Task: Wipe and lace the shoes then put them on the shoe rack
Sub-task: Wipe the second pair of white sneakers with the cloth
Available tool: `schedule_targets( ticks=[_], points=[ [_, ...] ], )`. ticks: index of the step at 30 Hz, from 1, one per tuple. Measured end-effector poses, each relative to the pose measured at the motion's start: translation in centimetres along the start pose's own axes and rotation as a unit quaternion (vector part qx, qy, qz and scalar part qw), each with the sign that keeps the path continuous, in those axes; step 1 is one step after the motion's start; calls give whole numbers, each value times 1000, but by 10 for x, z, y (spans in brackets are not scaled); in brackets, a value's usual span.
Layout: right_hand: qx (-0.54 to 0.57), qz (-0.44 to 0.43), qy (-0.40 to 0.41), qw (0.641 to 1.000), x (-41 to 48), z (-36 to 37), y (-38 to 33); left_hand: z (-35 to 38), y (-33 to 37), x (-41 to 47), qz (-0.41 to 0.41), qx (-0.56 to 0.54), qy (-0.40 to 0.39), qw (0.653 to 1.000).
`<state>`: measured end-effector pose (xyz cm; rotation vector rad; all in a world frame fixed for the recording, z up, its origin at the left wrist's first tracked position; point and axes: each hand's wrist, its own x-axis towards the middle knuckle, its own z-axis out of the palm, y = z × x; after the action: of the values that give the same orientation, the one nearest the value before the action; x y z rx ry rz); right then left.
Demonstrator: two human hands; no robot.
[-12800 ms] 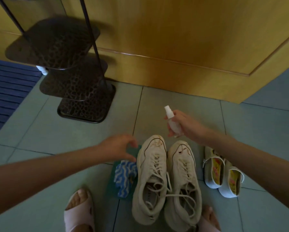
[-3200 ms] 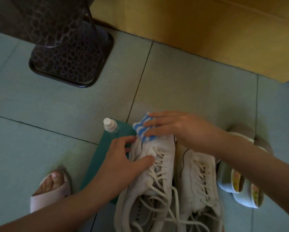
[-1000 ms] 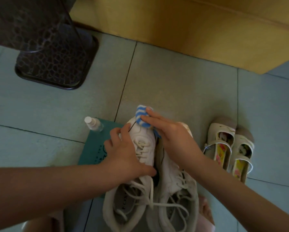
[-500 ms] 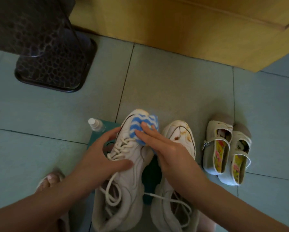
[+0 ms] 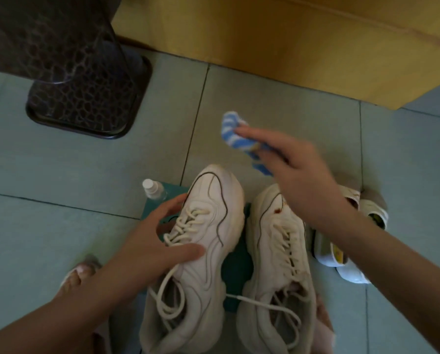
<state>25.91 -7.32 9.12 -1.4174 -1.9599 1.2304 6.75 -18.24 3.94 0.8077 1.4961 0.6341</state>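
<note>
Pale green floor tiles (image 5: pixel 60 162) carried everything: our left hand (image 5: pixel 147 249) lay open across the laces of the left sneaker (image 5: pixel 201 251), palm steadying its creased, chunky white upper. Our right hand (image 5: pixel 300 180), raised beyond the right sneaker (image 5: pixel 277 251), pinched the soft blue-striped cloth (image 5: pixel 233 134), we judged for more wiping; the dark crackle-patterned shoe rack (image 5: pixel 81 98) stood well left.

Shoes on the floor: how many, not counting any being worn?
4. Two white sneakers, left and right, on the teal mat; two small shoes at right, partly hidden.
</note>
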Motion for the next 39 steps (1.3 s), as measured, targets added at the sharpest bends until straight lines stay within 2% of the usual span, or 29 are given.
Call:
schedule_targets(
  ticks=[3,5,8,11,16,18,20,22,23,26,28,31,35,39],
  points=[
    [-77,-48,-115,989,25,32,20,2,1,0,-2,-2,10,1000],
    [-101,-89,-143,981,22,45,33,3,-1,1,-2,6,16,1000],
    [-89,-100,-108,985,6,37,43,8,-3,2,-2,9,24,1000],
    [-97,-67,-85,989,-15,29,45,12,-3,0,4,11,19,1000],
    [-59,-12,-112,992,-59,20,28,11,-4,-1,2,2,29,1000],
    [-39,40,-127,990,-66,10,20,11,-3,-3,1,8,21,1000],
    [-9,78,-70,994,-51,-1,16,12,-3,-3,4,8,19,1000],
    [-4,65,6,998,-21,-9,21,13,-5,-2,6,10,23,1000],
    [-11,55,14,998,-6,-9,23,14,-5,-3,5,11,25,1000],
    [-48,41,-80,995,15,12,29,15,-6,-3,-6,6,28,1000],
    [-97,14,-108,989,14,25,36,15,-6,-2,-8,6,27,1000],
    [-117,13,-73,990,16,25,41,18,-8,-1,-3,18,36,999],
    [-138,-46,-57,988,3,22,36,17,-7,-2,-4,14,38,999],
    [-145,-56,-22,988,-8,20,40,17,-6,-3,0,2,40,999]
  ],
)
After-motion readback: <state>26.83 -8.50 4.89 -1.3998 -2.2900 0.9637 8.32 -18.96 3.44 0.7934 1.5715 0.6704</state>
